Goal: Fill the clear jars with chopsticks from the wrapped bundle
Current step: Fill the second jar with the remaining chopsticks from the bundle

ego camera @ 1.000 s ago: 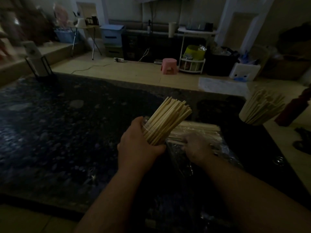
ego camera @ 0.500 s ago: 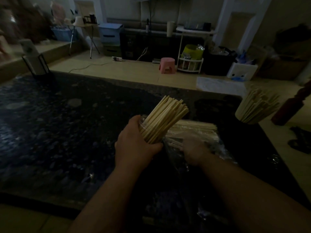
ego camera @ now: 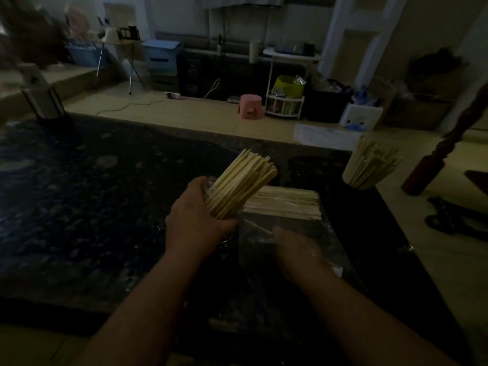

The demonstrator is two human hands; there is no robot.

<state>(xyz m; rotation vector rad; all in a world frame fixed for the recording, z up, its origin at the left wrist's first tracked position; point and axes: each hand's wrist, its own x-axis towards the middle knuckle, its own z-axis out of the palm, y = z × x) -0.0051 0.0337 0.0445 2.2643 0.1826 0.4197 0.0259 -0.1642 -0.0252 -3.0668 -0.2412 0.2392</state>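
1. Step in hand, as judged: loading more sticks from the wrapped bundle (ego camera: 285, 206) into the clear jar (ego camera: 210, 183).
2. The left hand (ego camera: 195, 223) grasps the clear jar, fingers curled round its wall. The jar tilts with its mouth toward 1 o'clock.
3. The right hand (ego camera: 295, 247) is blurred above the loose film at the 6 o'clock end of the bundle. Whether it grasps anything cannot be told.
4. Recommended method: draw a small batch, level its ends, and slide it in along the tilt. The jar looks nearly full, so forcing is inadvisable.
5. The chopsticks (ego camera: 243, 186) in the jar are pale, thin and straight, and fan slightly at the tips.
6. The bundle lies flat on the dark counter (ego camera: 79, 207), just beside the jar at 3 o'clock.
7. A second jar (ego camera: 369, 167), packed with sticks, stands at 2 o'clock near the counter edge.
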